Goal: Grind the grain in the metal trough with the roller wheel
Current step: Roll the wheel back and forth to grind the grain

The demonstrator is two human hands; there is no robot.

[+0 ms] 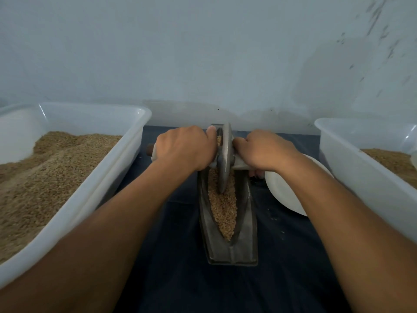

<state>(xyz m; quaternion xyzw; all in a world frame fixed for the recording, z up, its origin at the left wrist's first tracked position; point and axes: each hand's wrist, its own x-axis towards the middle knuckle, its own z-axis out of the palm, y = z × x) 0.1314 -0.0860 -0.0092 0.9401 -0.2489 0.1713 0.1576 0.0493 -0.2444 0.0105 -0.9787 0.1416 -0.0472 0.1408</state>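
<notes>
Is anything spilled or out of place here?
Only slightly: a few stray grains lie on the dark cloth right of the metal trough, near the white bowl. Otherwise nothing stands out.

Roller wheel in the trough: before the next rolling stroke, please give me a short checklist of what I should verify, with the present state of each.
1. Left hand grips the axle handle: ok.
2. Right hand grips the handle on the other side: ok.
3. Roller wheel stands upright in the groove of the metal trough, near its far end: ok.
4. Grain lies in the groove on the near side of the wheel: ok.
5. White dish is apart from the trough: cannot tell, the right forearm hides the gap.
6. Loose grains on the dark cloth beside the trough: not ok, some are spilled.
</notes>
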